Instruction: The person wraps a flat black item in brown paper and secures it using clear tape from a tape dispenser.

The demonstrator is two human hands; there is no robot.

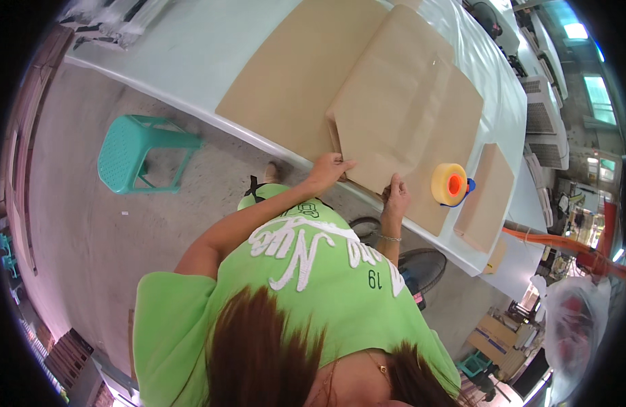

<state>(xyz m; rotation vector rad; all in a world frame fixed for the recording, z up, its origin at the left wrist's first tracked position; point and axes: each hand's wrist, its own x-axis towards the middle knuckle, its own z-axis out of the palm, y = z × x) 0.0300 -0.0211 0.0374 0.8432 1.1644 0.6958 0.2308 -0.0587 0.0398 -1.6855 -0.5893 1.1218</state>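
A folded piece of brown kraft paper (408,108) lies over a larger flat brown sheet (292,68) on the white table. My left hand (328,171) pinches the folded paper's near left corner at the table's front edge. Farther right along that same edge, my right hand (395,199) grips the paper with the thumb on top and the other fingers partly hidden below. Just right of my right hand, a roll of yellowish tape (450,184) with an orange core and a blue dispenser rests on the brown paper.
Another folded brown paper piece (486,197) lies at the table's right end. The white table (170,74) has its front edge close to my body. A green plastic stool (143,152) stands on the floor at left. Clear plastic wrapping (123,24) sits at the far left corner.
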